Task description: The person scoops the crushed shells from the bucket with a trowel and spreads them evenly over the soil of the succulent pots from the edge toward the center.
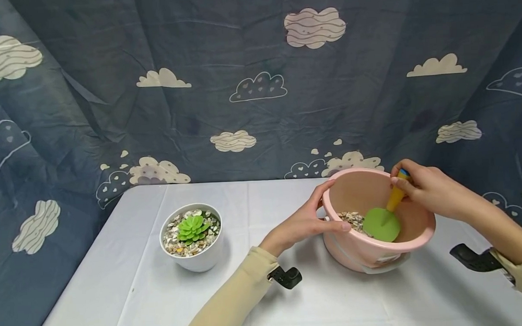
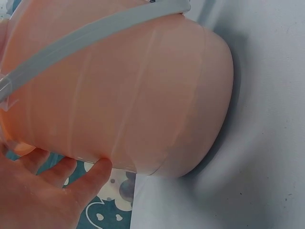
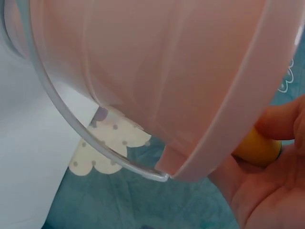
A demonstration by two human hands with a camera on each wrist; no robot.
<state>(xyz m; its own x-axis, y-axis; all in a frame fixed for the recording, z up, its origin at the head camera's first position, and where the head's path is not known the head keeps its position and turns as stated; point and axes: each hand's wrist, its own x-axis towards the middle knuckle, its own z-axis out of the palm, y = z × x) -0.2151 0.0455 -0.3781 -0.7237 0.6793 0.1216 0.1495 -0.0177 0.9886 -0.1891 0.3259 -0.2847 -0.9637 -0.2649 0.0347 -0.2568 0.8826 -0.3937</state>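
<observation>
A pink bucket (image 1: 346,251) with a light grey handle stands on the right of the table, with small pebbles (image 1: 352,219) inside. My left hand (image 1: 304,224) grips the bucket's left rim, and in the left wrist view its fingers (image 2: 90,183) lie against the outer wall. In my right hand (image 1: 434,185) is a toy shovel (image 1: 381,224), held by its yellow, blue-tipped handle. Its green blade is down inside the bucket, beside the pebbles. The right wrist view shows part of the yellow handle (image 3: 257,148) in the hand; the bucket wall hides the blade there.
To the left, a white pot (image 1: 199,261) holds a green succulent (image 1: 193,228) among pebbles. A white cloth (image 1: 149,301) covers the table. Behind it hangs a dark blue curtain (image 1: 196,35) with cloud prints. The bucket's handle (image 3: 90,138) hangs down along its outside.
</observation>
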